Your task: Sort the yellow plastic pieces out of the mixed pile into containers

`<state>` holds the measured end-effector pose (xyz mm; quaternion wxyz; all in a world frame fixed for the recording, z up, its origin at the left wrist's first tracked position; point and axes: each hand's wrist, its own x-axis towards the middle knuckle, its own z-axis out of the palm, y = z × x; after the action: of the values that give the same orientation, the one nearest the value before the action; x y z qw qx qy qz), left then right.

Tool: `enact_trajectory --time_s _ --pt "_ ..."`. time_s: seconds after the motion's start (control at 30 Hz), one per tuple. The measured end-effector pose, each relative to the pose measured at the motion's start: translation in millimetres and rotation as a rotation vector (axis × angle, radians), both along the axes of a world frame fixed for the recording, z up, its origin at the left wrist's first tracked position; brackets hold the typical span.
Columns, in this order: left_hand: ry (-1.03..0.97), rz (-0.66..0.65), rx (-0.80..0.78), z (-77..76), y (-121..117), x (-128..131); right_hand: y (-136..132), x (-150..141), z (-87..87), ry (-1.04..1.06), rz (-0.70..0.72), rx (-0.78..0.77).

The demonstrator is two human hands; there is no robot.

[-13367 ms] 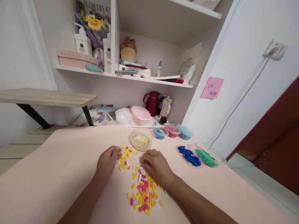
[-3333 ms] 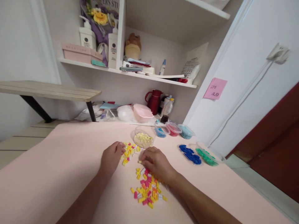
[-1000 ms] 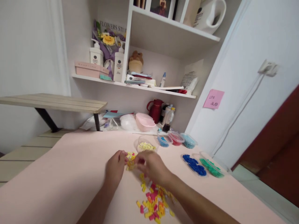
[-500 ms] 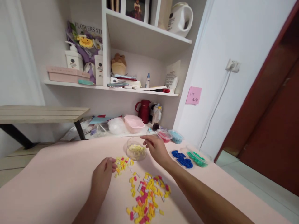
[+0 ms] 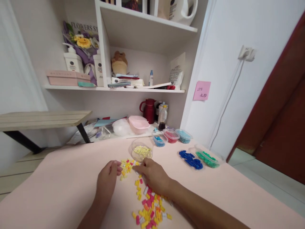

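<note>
Small yellow, pink, orange and white bricks lie in a loose pile [image 5: 150,206] on the pink table cover [image 5: 59,178], with a smaller heap [image 5: 127,165] nearer the back. My left hand [image 5: 107,178] rests curled at the left edge of that small heap, fingertips touching the bricks. My right hand [image 5: 152,175] lies palm down between the two heaps, fingers bent and pinched on the surface just in front of a clear round bowl [image 5: 141,151] of pale yellow bricks. What its fingertips hold is hidden.
Small tubs of blue [image 5: 159,140], red [image 5: 171,135] and teal [image 5: 183,136] bricks stand behind the bowl. A dark blue pile [image 5: 190,159] and a green tub [image 5: 207,159] sit at right. A pink lidded box [image 5: 138,123], red jug [image 5: 149,110] and wooden bench [image 5: 43,117] stand behind.
My right hand has come back from above the clear bowl down to the table between the heaps. My left hand has stayed at the small heap. The camera has tilted slightly.
</note>
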<state>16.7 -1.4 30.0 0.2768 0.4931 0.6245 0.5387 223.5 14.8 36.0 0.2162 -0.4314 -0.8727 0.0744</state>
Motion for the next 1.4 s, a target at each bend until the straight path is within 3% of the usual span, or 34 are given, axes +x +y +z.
enact_trajectory --time_s 0.27,0.53,0.7,0.83,1.2,1.4 --pt "-0.023 0.015 0.0 4.5 -3 4 3 16 -4.4 0.274 -0.003 -0.101" --pt "-0.015 0.008 -0.034 0.3 -1 2 9 14 -5.9 0.0 -0.02 -0.029" --pt "0.006 0.002 -0.032 -1.3 0 1 7 22 -6.1 0.143 0.11 -0.037" --pt "-0.013 0.01 -0.016 -2.3 0 1 7 27 -4.5 0.164 0.119 -0.063" --pt "-0.032 0.057 0.007 2.8 -3 2 1 26 8.1 0.156 0.065 -0.134" --pt "-0.074 0.057 0.03 2.5 -5 3 7 39 35.4 0.27 0.029 -0.017"
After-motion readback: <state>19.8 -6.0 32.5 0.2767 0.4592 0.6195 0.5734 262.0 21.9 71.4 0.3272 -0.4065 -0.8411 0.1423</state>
